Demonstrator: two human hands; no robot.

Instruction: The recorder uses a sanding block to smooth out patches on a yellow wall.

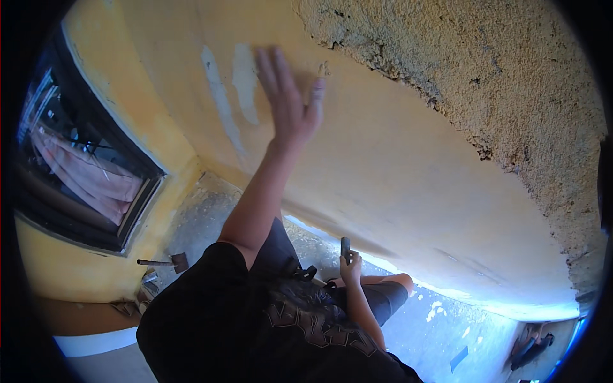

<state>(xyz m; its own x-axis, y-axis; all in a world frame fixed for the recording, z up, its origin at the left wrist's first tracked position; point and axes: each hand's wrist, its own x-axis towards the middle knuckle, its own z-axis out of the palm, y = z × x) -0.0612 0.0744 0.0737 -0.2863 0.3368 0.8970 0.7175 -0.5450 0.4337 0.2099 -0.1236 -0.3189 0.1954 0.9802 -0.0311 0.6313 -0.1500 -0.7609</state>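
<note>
My left hand (pixel 290 105) is raised against the smooth yellow wall (pixel 396 153), its fingers spread and a little blurred. I cannot tell whether the palm touches the surface. Beside its fingertips, two pale filler streaks (pixel 244 86) run down the paint. Lower down, near my bent knee, my right hand (pixel 350 268) is closed around a dark, narrow block-like thing (pixel 345 246), held upright. What kind of tool it is does not show. Black shorts and a black shirt cover my body below.
Rough, crumbly plaster (pixel 472 70) borders the smooth wall at upper right. A dark-framed window (pixel 128 226) with pinkish cloth stands left. On the floor lies a dark-handled tool (pixel 175 262). A flat grey piece (pixel 458 359) lies lower right. Another person (pixel 533 351) is at far right.
</note>
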